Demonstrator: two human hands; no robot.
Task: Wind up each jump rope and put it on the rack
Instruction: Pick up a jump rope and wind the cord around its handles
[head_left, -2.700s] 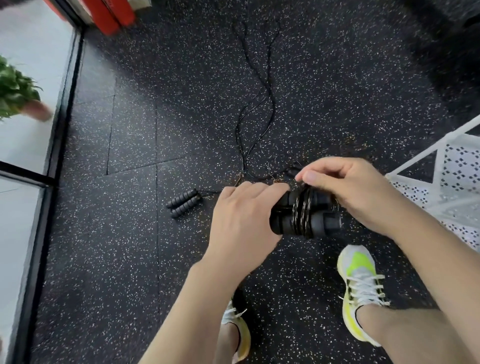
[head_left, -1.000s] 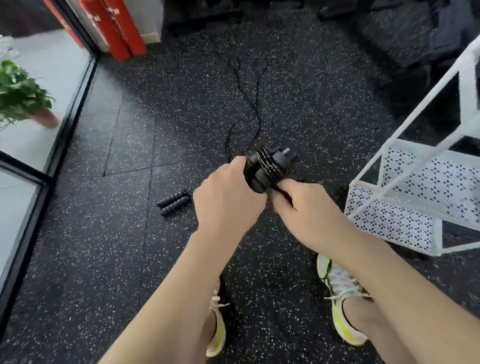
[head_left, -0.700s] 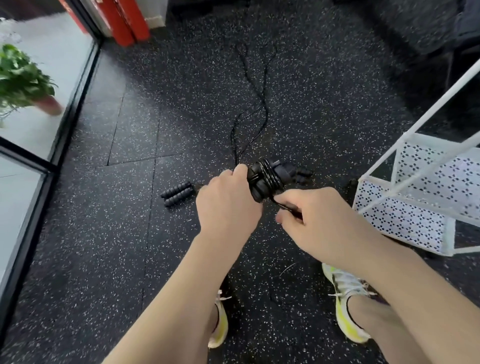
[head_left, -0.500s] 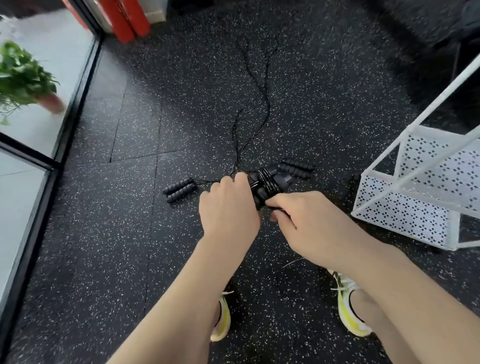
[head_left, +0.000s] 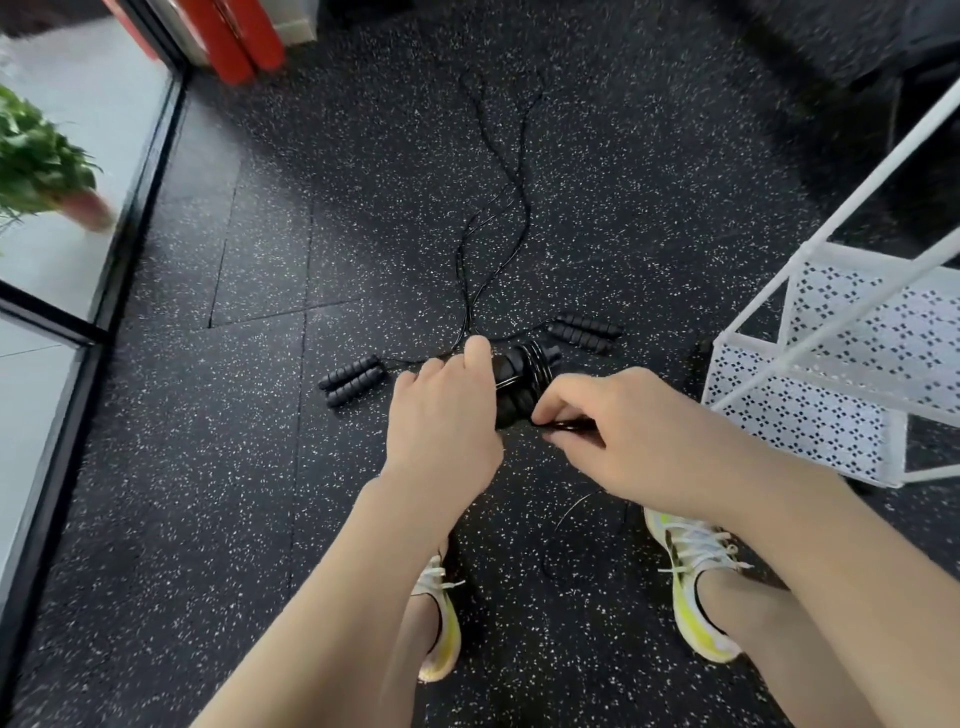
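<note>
My left hand (head_left: 444, 415) grips a pair of black jump rope handles (head_left: 522, 379) with black cord wound round them. My right hand (head_left: 628, 441) pinches the loose end of that cord just right of the bundle. Two other black jump ropes lie on the floor: one pair of handles (head_left: 350, 379) to the left, another pair of handles (head_left: 584, 332) to the right. Their cords (head_left: 493, 208) trail away across the floor. The white perforated rack (head_left: 831, 374) stands at the right.
Black speckled rubber floor. My two feet in yellow and white shoes (head_left: 696, 587) stand below the hands. A glass wall with a black frame (head_left: 130, 208) runs along the left, a potted plant (head_left: 36, 166) behind it. Red objects (head_left: 234, 36) stand at the back left.
My right hand went from on top of the wound handles to below and right of them, pinching the cord end. The view shifted, showing more of the rack and the right-hand handles.
</note>
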